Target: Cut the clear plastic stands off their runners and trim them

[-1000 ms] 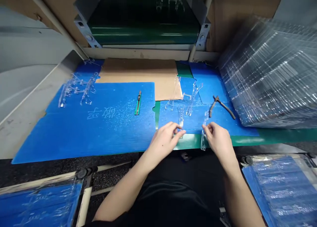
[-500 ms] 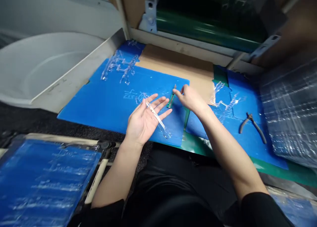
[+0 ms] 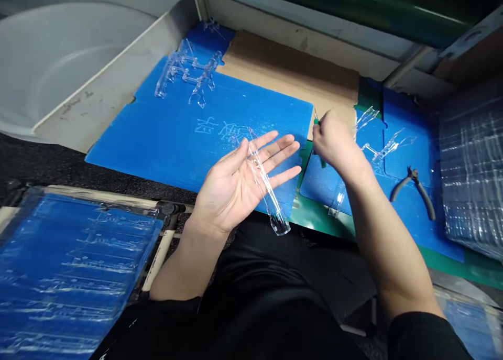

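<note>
Across the palm and fingers of my left hand lies a long, clear plastic part. The palm faces up, the fingers are spread, and the thumb is beside the part. My right hand is closed around a slim green-handled knife. Its thin tip points away from me, and most of the handle is hidden by the fingers. Beneath the hands is a blue sheet with light handwriting and small clear specks on it.
Clear plastic frames with parts lie at the back left; another clear piece is right of my right hand. Grey-handled nippers rest at the right, near stacked clear parts. Brown cardboard lies behind. A white tub stands left.
My right hand has moved right with the knife, away from the left hand. My left hand has shifted slightly right, still bearing the clear part. The view has tilted down.
</note>
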Motion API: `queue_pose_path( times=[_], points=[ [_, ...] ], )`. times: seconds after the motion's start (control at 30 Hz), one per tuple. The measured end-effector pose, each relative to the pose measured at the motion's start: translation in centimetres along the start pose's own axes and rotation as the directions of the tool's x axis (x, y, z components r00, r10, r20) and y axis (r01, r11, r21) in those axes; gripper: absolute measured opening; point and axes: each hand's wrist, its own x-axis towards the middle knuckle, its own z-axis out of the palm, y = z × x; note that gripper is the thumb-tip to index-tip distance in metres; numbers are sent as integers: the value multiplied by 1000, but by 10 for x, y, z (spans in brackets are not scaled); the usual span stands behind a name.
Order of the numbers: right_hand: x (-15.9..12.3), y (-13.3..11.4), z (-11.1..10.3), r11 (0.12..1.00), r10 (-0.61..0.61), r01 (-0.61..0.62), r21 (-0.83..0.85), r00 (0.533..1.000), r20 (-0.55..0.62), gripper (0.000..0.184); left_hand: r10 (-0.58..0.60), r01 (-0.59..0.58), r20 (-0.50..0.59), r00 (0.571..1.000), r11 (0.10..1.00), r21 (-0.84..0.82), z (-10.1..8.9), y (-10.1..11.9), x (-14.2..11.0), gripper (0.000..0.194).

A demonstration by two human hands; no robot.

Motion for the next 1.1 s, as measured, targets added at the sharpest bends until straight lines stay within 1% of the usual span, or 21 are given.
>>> queue_pose_path(
  times=[0.07, 0.1, 0.17, 0.2, 0.23, 0.27, 0.33, 0.37, 0.4, 0.43, 0.5, 0.53, 0.57, 0.6, 0.63, 0.7, 0.77, 0.83, 0.93, 1.0, 1.1],
  points=[
    [-25, 22, -14, 994, -27, 35, 99, 996, -83, 22, 7, -9, 20, 1000, 997, 82, 3, -7, 2, 41],
    [-40, 34, -19, 988, -36, 55, 142, 991, -131, 19, 28, -33, 40, 999, 989, 146, 3, -11, 3, 37],
    [-72, 57, -22, 956, -51, 99, 275, 983, -179, 18, 61, -100, 129, 990, 942, 321, 3, -24, 3, 28],
    [-89, 68, -20, 919, -48, 119, 377, 980, -192, 16, 61, -136, 189, 980, 898, 417, 2, -31, 3, 26],
    [-105, 78, -16, 861, -39, 132, 492, 980, -193, 14, 57, -177, 244, 968, 844, 507, 1, -39, 3, 25],
    [-121, 87, -12, 784, -26, 134, 606, 983, -183, 13, 55, -221, 286, 957, 779, 587, 0, -47, 2, 25],
    [-150, 103, 0, 628, -4, 113, 770, 990, -142, 17, 75, -311, 340, 937, 621, 719, 0, -63, 0, 20],
    [-163, 109, 6, 590, 7, 96, 802, 992, -125, 20, 94, -359, 368, 925, 530, 768, 0, -70, 0, 17],
    [-175, 115, 11, 577, 22, 83, 812, 993, -117, 22, 106, -412, 408, 907, 431, 803, 1, -75, 0, 15],
    [-185, 119, 15, 587, 43, 72, 806, 992, -120, 23, 93, -462, 458, 884, 327, 824, 2, -80, 0, 13],
    [-202, 127, 22, 649, 104, 50, 759, 983, -154, 25, 22, -538, 540, 841, 133, 833, 5, -88, 2, 12],
    [-209, 130, 23, 687, 135, 36, 726, 975, -176, 25, -16, -561, 562, 827, 59, 826, 7, -91, 4, 11],
    [-215, 132, 24, 724, 156, 27, 689, 967, -202, 26, -49, -574, 573, 818, 6, 819, 9, -94, 5, 11],
    [-220, 133, 24, 761, 162, 34, 648, 957, -239, 25, -84, -586, 582, 809, -26, 810, 11, -96, 7, 15],
    [-225, 134, 23, 798, 147, 55, 600, 948, -282, 24, -117, -604, 597, 794, -43, 796, 13, -99, 9, 19],
    [-232, 135, 21, 859, 75, 128, 495, 927, -369, 21, -173, -673, 655, 735, -69, 737, 16, -105, 14, 20],
    [-238, 135, 19, 898, 11, 178, 403, 905, -425, 19, -210, -743, 715, 667, -109, 661, 18, -110, 18, 12],
    [-244, 135, 18, 928, -2, 171, 331, 891, -454, 16, -218, -783, 753, 621, -139, 606, 20, -114, 22, 7],
    [-252, 137, 15, 957, -26, 156, 246, 887, -460, 12, -226, -820, 788, 572, -119, 560, 21, -117, 24, 10],
    [-256, 136, 11, 959, -86, 193, 208, 896, -435, 12, -205, -837, 811, 547, -108, 537, 22, -118, 24, 13],
    [-262, 132, 4, 956, -182, 256, 144, 902, -391, 19, -171, -847, 831, 529, -162, 506, 22, -118, 23, 13]
  ],
)
